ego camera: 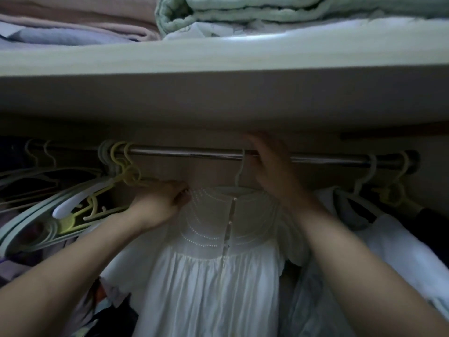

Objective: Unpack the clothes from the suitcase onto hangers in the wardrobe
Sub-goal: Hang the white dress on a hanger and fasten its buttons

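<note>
A white dress hangs at the centre of the wardrobe on a pale green hanger, whose hook sits over the metal rail. The dress has a beaded yoke, a row of small buttons down its middle and gathered fabric below.

The left hand, at about 9 o'clock from the hanger, pinches the dress at its shoulder, fingers curled into the cloth. The right hand, at about 2 o'clock from the hanger hook, reaches up to the rail just beside the hook; its fingers curl up toward the rail, but what they grasp cannot be told, since the hand hides them.

At 9 o'clock, a cluster of empty hangers, yellow, white and pale green, hangs tilted from the rail. At 3 o'clock, more hangers carry pale garments.

Above the rail runs a shelf. Folded pink blankets lie on it at 11 o'clock, and a pale green quilt at 1 o'clock.
</note>
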The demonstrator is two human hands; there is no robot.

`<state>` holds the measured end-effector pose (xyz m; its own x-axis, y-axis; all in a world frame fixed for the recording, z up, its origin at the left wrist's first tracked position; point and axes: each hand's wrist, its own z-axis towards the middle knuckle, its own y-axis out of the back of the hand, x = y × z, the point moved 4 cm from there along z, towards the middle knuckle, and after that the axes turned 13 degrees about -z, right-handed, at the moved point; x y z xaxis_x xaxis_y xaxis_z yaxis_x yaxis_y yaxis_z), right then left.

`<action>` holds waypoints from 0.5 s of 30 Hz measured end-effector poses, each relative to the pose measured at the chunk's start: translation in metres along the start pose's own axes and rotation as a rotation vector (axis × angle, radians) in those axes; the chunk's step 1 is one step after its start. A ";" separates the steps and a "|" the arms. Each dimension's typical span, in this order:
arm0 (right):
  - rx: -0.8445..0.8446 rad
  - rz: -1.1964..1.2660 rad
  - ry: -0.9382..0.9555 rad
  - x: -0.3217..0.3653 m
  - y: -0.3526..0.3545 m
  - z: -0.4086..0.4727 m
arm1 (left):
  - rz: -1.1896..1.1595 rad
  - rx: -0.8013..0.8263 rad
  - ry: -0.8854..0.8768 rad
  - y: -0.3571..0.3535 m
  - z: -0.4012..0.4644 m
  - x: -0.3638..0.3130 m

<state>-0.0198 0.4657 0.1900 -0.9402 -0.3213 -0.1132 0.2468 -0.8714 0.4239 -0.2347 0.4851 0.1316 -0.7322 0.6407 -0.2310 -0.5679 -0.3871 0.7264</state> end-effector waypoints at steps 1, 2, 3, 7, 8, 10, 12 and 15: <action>0.148 -0.055 0.040 -0.001 -0.007 0.012 | 0.012 -0.002 -0.002 0.000 -0.001 -0.002; 0.298 -0.075 0.059 -0.003 -0.014 0.020 | 0.025 -0.005 0.000 0.000 -0.003 -0.004; 0.404 -0.056 0.056 -0.006 -0.018 0.025 | 0.037 -0.013 0.008 0.000 -0.006 -0.007; 0.516 0.041 -0.024 -0.002 -0.014 0.038 | 0.108 -0.021 0.035 0.003 -0.017 -0.029; 0.521 0.023 -0.032 0.001 -0.014 0.040 | 0.127 -0.021 0.054 0.002 -0.019 -0.039; 0.511 -0.006 -0.051 0.005 -0.015 0.041 | 0.075 0.009 0.115 -0.001 -0.019 -0.058; 0.503 -0.013 -0.068 0.005 -0.014 0.039 | -0.197 0.080 0.217 -0.008 -0.019 -0.073; 0.495 0.001 -0.085 0.002 -0.012 0.037 | -0.863 0.165 0.467 -0.025 -0.031 -0.090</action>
<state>-0.0336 0.4891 0.2178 -0.9610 -0.2725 -0.0477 0.1258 -0.5839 0.8020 -0.1663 0.4165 0.1147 -0.1876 0.3202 -0.9286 -0.9421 0.2089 0.2623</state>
